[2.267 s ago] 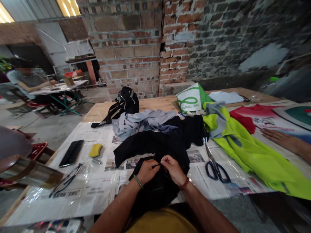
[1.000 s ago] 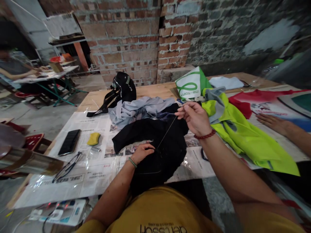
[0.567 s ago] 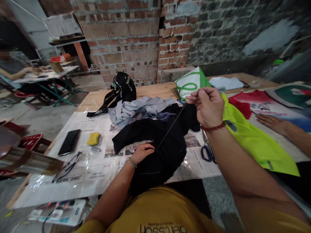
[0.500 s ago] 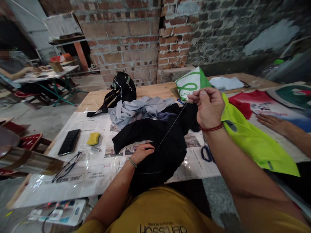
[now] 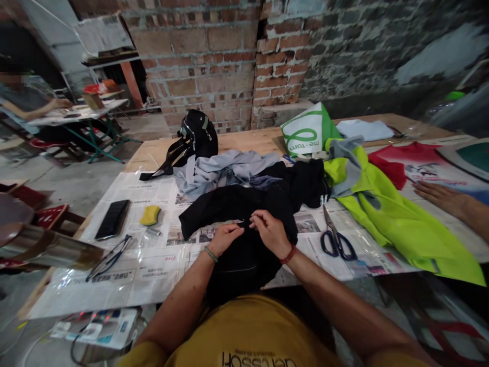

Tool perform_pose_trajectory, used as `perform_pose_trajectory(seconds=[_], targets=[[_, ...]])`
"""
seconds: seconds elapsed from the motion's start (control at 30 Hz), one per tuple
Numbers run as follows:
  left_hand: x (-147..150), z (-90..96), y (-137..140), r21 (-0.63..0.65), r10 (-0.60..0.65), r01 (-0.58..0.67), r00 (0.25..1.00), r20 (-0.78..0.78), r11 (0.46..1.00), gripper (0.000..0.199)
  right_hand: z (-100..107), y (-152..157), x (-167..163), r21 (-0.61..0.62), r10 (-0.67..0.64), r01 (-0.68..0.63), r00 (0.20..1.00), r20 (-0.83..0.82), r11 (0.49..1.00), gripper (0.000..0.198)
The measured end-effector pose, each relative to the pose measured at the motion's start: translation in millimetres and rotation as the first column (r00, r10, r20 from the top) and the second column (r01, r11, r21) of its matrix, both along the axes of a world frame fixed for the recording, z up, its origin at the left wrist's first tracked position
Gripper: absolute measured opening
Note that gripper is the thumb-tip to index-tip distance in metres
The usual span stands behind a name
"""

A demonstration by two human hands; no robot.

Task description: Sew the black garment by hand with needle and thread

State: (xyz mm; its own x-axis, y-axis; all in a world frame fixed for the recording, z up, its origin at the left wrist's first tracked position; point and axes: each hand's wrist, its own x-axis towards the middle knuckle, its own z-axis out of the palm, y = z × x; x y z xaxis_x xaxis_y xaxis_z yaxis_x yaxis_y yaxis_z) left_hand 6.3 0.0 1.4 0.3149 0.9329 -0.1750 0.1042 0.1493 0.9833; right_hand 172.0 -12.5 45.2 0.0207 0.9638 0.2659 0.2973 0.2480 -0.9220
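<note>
A black garment lies across the table's near edge in front of me. My left hand, with a green beaded bracelet, pinches a fold of its cloth between thumb and fingers. Close by on the right, my right hand, wearing a red braided bracelet, has thumb and forefinger pressed together just above the cloth. Whatever lies in that pinch is too small to make out. Dark-handled scissors rest on the newspaper to the right.
A phone, yellow sponge and eyeglasses lie at left, beside a metal flask. Grey cloth, a black bag and a green-white bag stand behind. A neon-yellow garment and another person's hand are at right.
My right hand has come down from its raised spot, where a thread ran taut to the cloth, to beside my left hand. The scissors now show fully. My left hand keeps its pinch.
</note>
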Motion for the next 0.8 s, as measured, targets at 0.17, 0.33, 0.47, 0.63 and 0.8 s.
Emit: perform_pose_trajectory(seconds=[0.17, 0.33, 0.47, 0.63, 0.8], targets=[[1.4, 0.1, 0.4, -0.022, 0.040, -0.039, 0.998, 0.040, 0.999, 0.040, -26.5, -10.4, -3.5, -0.004, -0.097, 0.098, 0.989, 0.116, 0.995, 0.015], [3.3, -1.2, 0.0, -0.024, 0.064, -0.064, 0.998, 0.017, 0.998, 0.044, -35.0, -14.0, -4.3, 0.095, -0.184, 0.165, 0.951, 0.247, 0.982, 0.020], [3.9, -5.0, 0.9, 0.003, 0.091, -0.091, 0.996, -0.002, 0.996, 0.046, -38.5, -19.3, -11.2, 0.220, -0.232, 0.159, 0.901, 0.367, 0.963, 0.022], [4.4, -5.8, 0.9, 0.027, 0.085, -0.085, 0.996, 0.024, 0.996, 0.044, -40.2, -19.3, -23.3, 0.323, -0.257, 0.105, 0.841, 0.475, 0.940, 0.025], [4.4, -1.7, -2.2, -0.026, 0.051, -0.050, 0.998, 0.049, 0.998, 0.042, -50.1, -5.3, -18.8, 0.305, -0.292, 0.135, 0.776, 0.559, 0.943, 0.030]])
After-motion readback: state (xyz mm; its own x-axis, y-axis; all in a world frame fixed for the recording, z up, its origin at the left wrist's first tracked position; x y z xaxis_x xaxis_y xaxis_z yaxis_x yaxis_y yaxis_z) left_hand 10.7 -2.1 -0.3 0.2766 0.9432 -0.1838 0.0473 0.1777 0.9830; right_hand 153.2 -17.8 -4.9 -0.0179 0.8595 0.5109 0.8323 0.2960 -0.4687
